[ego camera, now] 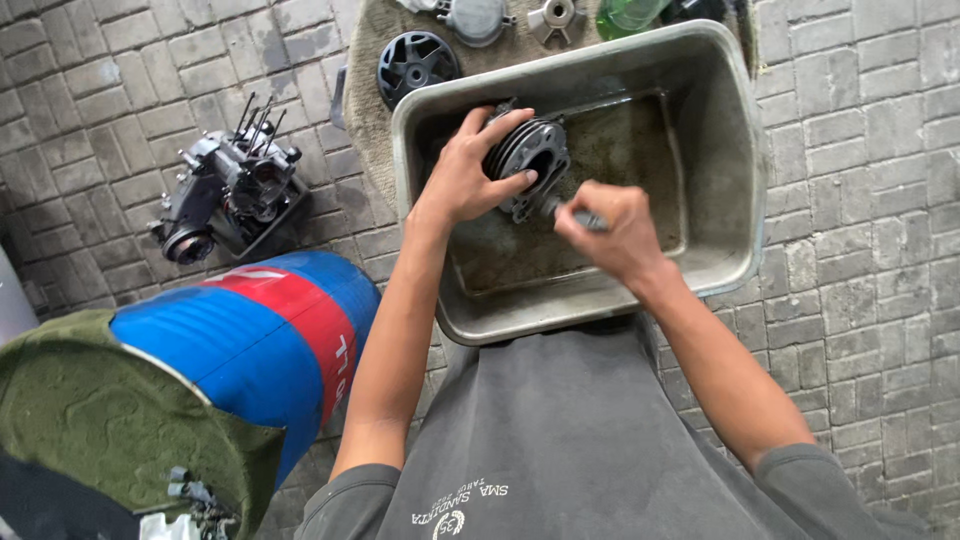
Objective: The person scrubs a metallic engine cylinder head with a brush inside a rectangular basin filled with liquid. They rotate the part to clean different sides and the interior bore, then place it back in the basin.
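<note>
Left hand (470,170) is curled around a round, ribbed metal engine part (527,160), fingers over the top edge & thumb on its face, holding it tilted on edge inside a grey plastic tub (735,230). Right hand (612,228) is closed in a fist around a small brush handle (578,214); the tip sits right at the lower edge of the part, touching or nearly so. Can't tell the bristles clearly.

The tub's bottom looks dirty & wet w/ a thin film of liquid. The tub sits on the paved brick floor (870,300), just in front of the person's grey shirt.

Behind the tub, on a brownish mat (365,110): a black round vented cover (416,65), a grey metal cover (476,20), a small silver star-shaped piece (556,17) & a green bottle (625,15), partly cut off by the frame edge.

To the left, well apart on the bricks, an engine block (228,195) w/ long studs sticking up. Nearer, a blue & red drum (270,340) lies on its side, green cloth (90,410) over its end.
</note>
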